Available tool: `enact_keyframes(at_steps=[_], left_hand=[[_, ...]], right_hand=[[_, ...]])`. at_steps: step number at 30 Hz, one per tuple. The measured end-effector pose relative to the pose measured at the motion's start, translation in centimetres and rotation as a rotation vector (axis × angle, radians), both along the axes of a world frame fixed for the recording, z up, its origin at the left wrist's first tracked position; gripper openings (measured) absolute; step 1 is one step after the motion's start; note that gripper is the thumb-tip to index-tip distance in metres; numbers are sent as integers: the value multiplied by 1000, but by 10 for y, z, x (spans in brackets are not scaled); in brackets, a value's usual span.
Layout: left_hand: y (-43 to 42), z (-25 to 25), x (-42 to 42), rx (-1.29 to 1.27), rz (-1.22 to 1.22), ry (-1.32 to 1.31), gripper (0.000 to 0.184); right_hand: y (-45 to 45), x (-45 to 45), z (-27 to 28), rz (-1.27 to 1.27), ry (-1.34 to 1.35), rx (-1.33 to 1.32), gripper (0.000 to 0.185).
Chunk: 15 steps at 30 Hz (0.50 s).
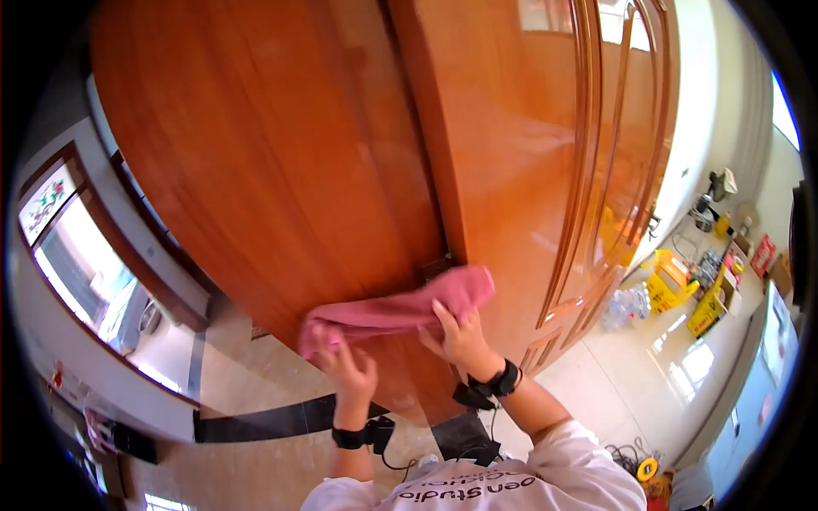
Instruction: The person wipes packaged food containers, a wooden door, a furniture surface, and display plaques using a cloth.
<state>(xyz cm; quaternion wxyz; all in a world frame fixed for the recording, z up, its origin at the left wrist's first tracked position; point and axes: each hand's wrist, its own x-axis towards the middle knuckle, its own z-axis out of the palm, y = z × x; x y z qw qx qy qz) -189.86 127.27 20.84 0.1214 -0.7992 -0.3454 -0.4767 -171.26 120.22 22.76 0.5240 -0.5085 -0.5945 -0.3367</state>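
A pink cloth (392, 312) is stretched between my two hands in front of a glossy brown wooden door frame (281, 170). My left hand (348, 368) grips the cloth's left end, fingers curled into it. Further right and slightly higher, my right hand (460, 339) holds the other end, with the thumb and fingers pressed on the fabric. The cloth's right end reaches the edge where the wooden panel meets the open door (503, 153). Some of the fingers are hidden by folds. Each wrist carries a black strap.
On the right floor lie a yellow bag (669, 281), plastic bottles (626, 307) and several boxes. A coiled cable with a yellow reel (648, 468) sits lower right, near a blue-topped table (758, 409). At left, a doorway (94, 281) shows a parked car outside.
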Motion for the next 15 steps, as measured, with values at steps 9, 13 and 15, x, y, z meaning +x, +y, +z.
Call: enact_keyframes(at_steps=[9,13,15], left_hand=[[45,12,-63,-17,-177,46,28],[45,-46,-72,17,-334,148,16],[48,-60,-75,51,-397,236,22]], right_hand=[[89,-76,-36,-281,311,-184,67],[63,-87,-107,-246,476,-409,71],[46,-89,-112,-329,325,-513,71]])
